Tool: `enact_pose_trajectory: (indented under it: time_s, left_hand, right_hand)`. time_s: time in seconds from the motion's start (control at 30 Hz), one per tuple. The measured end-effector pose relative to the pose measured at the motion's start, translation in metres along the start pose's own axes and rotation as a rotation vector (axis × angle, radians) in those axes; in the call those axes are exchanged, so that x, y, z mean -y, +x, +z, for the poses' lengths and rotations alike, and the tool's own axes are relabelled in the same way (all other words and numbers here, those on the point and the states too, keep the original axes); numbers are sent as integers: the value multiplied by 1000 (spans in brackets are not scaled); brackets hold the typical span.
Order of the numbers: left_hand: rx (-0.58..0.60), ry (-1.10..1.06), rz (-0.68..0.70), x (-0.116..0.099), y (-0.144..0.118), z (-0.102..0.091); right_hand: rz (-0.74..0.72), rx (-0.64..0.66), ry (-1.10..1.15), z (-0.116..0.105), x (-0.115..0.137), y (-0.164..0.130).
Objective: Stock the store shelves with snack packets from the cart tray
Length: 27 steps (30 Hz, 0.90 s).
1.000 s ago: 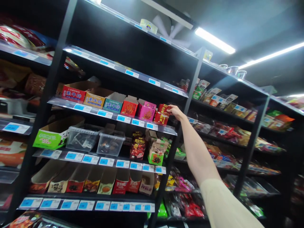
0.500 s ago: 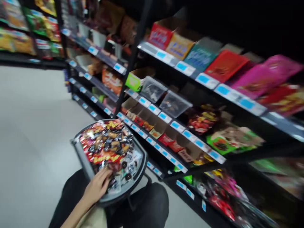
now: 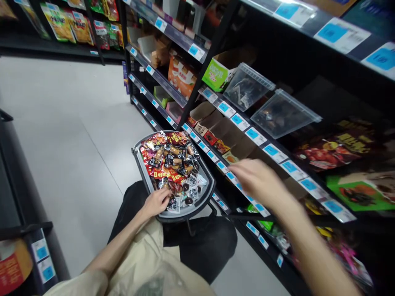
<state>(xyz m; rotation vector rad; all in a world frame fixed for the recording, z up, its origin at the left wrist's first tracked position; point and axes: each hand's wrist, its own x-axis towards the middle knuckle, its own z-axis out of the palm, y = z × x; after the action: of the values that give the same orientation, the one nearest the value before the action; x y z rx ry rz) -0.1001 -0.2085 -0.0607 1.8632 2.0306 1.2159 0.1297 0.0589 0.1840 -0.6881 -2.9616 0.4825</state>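
Observation:
A grey rounded tray (image 3: 207, 197) with a dark rim sits tilted by my knees, filled with small wrapped snacks (image 3: 175, 159) in red, black and clear-white packets. My left hand (image 3: 159, 201) rests at its near left edge, fingers curled down onto the packets. What lies under those fingertips is hidden. My right hand (image 3: 254, 176) is raised in front of the shelf, right of the tray, and motion smears its fingers. Nearest to it are the open cardboard display boxes (image 3: 236, 156) and the price-tag strip (image 3: 222, 166).
Clear plastic bins (image 3: 282, 113) and a green box (image 3: 217, 74) stand on the shelf above. Dark shelving runs along the right, its upper price rail (image 3: 330, 33) jutting near. Another shelf end (image 3: 27, 230) is at lower left, beside pale tiled floor (image 3: 89, 123).
My right hand has come into view over the lower shelf. The view has shifted, so the tray appears farther right and more of my lap shows. My left hand stays at the tray.

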Motion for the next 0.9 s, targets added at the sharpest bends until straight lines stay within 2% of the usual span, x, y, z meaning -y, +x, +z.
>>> enact_pose_trajectory:
  time_s: [0.07,0.13,0.23,0.3,0.37,0.47,0.63,0.7,0.77,0.9]
  left_hand:
    - [-5,-11,-8,0,0,1]
    - [-10,-15,-19,-1,0,0]
    - [-14,-13,-30,-3,2,-1]
    - [-18,-14,-34,-4,2,-2]
    - [-29,-18,-47,-4,2,-2]
    - [-54,-41,-68,-3,1,-1]
    - [-64,-73,-60,-1,-1,1]
    - [-75,-69,-51,-1,-1,2]
    - [-89,-69,-46,0,-2,3]
    - [-93,-73,-49,1,-3,6]
  right_hand:
    - [-155,149,-10,51,14,27]
    - [-208,237,-35,108,17,59]
    - [-125,210,-28,179,10,95]
    - [-92,161,-16,206,2,105]
    - [-73,132,-28,215,-2,106]
    - [-35,142,-61,210,-2,102]
    - [77,221,-114,203,19,100]
    - [116,211,-99,204,29,99]
    - [120,141,-47,204,37,100]
    - [90,-77,34,200,51,111]
